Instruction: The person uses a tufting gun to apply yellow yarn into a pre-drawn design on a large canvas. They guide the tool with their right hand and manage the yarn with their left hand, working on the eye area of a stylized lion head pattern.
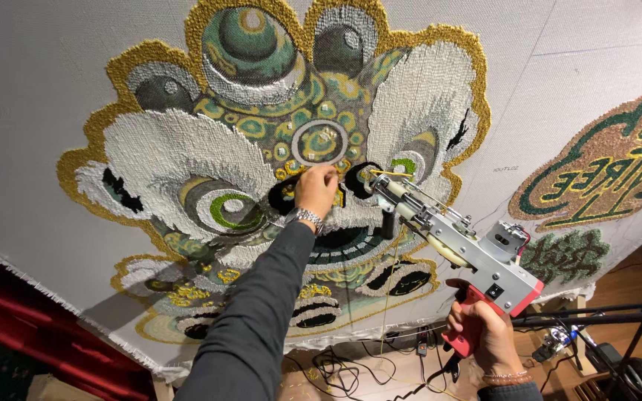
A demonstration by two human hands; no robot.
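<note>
Right hand (pixel 484 330), nearest the camera at lower right, is wrapped tight around the red grip of the tufting gun (pixel 455 241), fingers curled fully round the handle. Gun body runs up and left; its nose sits at or just short of the cloth (pixel 53 67), beside a black tufted patch (pixel 362 178). Whether the needle is actually in the cloth cannot be told.

Yellow yarn (pixel 388 173) runs along the nose toward the pinch.

Left hand (pixel 315 189), further out on a dark sleeve with a metal watch (pixel 304 217) at the wrist, is pinched, thumb and fingertips together on the yarn end, right against the lion-head design (pixel 284 126) near its centre.

Judgement: the step goes well if the yarn stays lightly taut and clear of the needle path, the gun square to the cloth, pressure firm and even.

Beyond, cables (pixel 351 367) lie on the floor; a second tufted piece (pixel 603 163) sits to the right.
</note>
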